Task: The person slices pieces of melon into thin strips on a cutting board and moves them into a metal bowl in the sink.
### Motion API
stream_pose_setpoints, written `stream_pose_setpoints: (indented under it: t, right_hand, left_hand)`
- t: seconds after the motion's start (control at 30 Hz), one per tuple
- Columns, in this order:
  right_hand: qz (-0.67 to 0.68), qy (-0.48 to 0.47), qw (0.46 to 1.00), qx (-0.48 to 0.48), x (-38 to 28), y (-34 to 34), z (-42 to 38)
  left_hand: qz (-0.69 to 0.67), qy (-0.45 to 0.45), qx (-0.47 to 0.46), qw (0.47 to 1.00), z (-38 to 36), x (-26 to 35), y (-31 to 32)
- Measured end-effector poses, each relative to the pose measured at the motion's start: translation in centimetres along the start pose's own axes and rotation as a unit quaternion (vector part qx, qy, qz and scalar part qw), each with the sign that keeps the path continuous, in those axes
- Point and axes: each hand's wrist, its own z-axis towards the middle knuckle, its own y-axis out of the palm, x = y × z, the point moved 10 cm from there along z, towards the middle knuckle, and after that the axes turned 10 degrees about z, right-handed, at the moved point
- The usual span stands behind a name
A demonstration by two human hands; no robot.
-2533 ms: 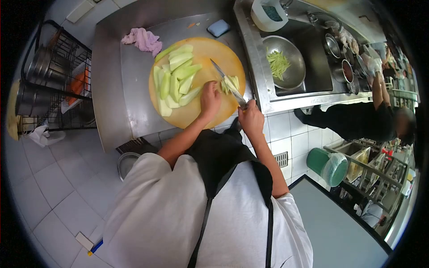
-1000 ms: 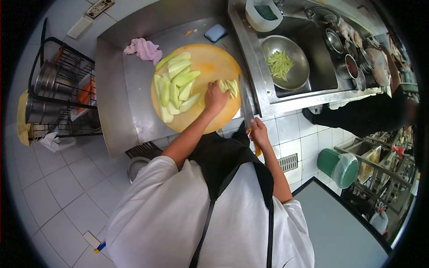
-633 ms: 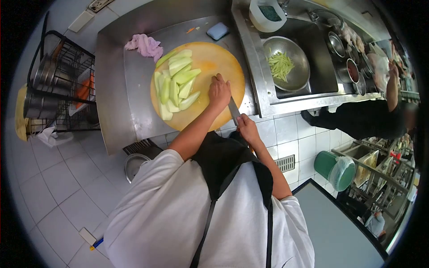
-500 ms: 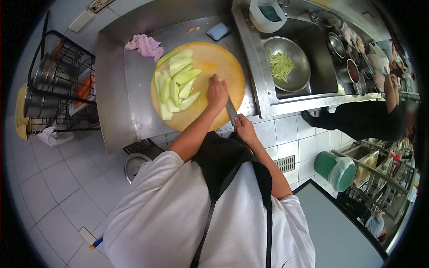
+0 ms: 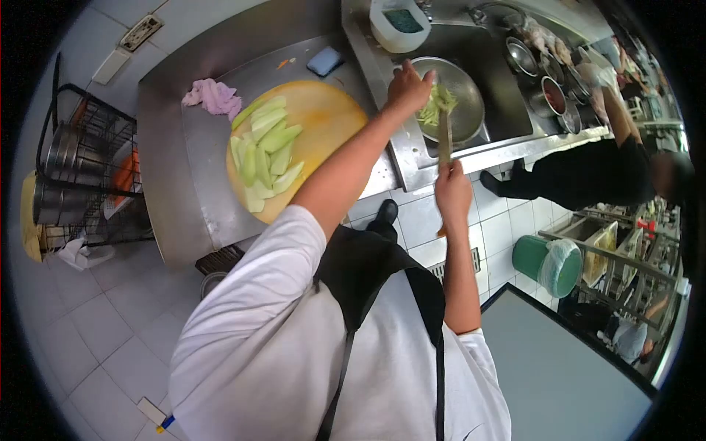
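My left hand [image 5: 409, 88] is over the left rim of the metal bowl [image 5: 468, 95], its fingers spread and nothing visible in them. Wrapped round the handle of a knife [image 5: 446, 140] is my right hand [image 5: 453, 192], in front of the sink. The blade reaches over the bowl, its tip at the pale green shreds [image 5: 434, 107] inside. On the round yellow cutting board [image 5: 323, 110] lie several peeled green pieces [image 5: 262, 163], left of my left forearm.
A pink cloth [image 5: 212, 97] and a blue sponge [image 5: 324, 61] lie on the steel counter [image 5: 176, 147]. A white container [image 5: 398, 26] stands behind the bowl. Metal bowls [image 5: 521, 56] line the sink's right side. A co-worker [image 5: 588, 173] is at the right, near a green bin [image 5: 529, 257].
Both hands have moved right from the board with the knife, to the bowl. My left hand has opened. The view has shifted, and the counter now appears further left.
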Motion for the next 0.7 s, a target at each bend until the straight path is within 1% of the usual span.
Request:
stream_pose_setpoints:
  t: [0.07, 0.1, 0.17, 0.2, 0.23, 0.27, 0.3, 0.37, 0.43, 0.5, 0.53, 0.57, 0.63, 0.7]
  right_hand:
    - [-0.101, 0.015, 0.994, 0.027, 2.4, -2.5, 2.6]
    - [-0.111, 0.023, 0.993, 0.024, 3.8, -3.4, 3.4]
    - [-0.069, -0.003, 0.997, 0.044, 8.5, -3.6, 4.4]
    - [0.062, 0.064, 0.996, 0.018, 10.3, -3.5, 4.2]
    - [0.191, 0.127, 0.973, -0.012, 11.5, -3.2, 3.3]
    - [0.316, 0.186, 0.929, -0.045, 12.1, -2.1, 2.3]
    - [0.373, 0.189, 0.907, -0.055, 12.0, -1.3, 1.4]
    - [0.482, 0.199, 0.85, -0.079, 11.7, 0.5, -1.1]
    - [0.503, 0.209, 0.833, -0.096, 10.8, 2.0, -3.0]
    - [0.537, 0.219, 0.807, -0.113, 10.1, 3.7, -4.8]
    - [0.546, 0.218, 0.8, -0.119, 9.8, 4.6, -5.4]
    - [0.555, 0.217, 0.793, -0.126, 9.3, 5.2, -6.0]
    - [0.559, 0.213, 0.784, -0.165, 8.0, 6.6, -6.7]
    - [0.548, 0.218, 0.776, -0.223, 7.1, 8.3, -7.5]
  left_hand:
    - [0.039, 0.018, -0.07, 0.997, 2.5, 2.1, 1.8]
    - [0.038, 0.033, -0.078, 0.996, 2.7, 2.5, 1.4]
    - [0.041, 0.061, -0.095, 0.993, 3.1, 1.1, -0.9]
    - [0.02, 0.062, -0.106, 0.992, 3.3, -0.9, -1.1]
    - [-0.001, 0.06, -0.115, 0.992, 3.3, -3.4, -1.4]
    - [-0.001, 0.051, -0.126, 0.991, 2.4, -5.7, -2.9]
    - [0.0, 0.039, -0.136, 0.99, 0.8, -8.4, -4.7]
    - [-0.001, 0.016, -0.085, 0.996, -2.0, -14.4, -8.6]
    - [0.032, -0.019, -0.039, 0.999, -5.1, -21.0, -11.8]
    - [0.07, -0.045, -0.033, 0.996, -9.6, -23.9, -14.2]
    - [0.052, -0.053, -0.048, 0.996, -11.5, -24.7, -13.6]
    - [0.034, -0.06, -0.064, 0.996, -13.4, -25.3, -12.5]
    - [0.056, -0.022, -0.09, 0.994, -16.3, -24.0, -9.6]
    - [0.137, 0.003, -0.091, 0.986, -18.2, -22.0, -7.3]
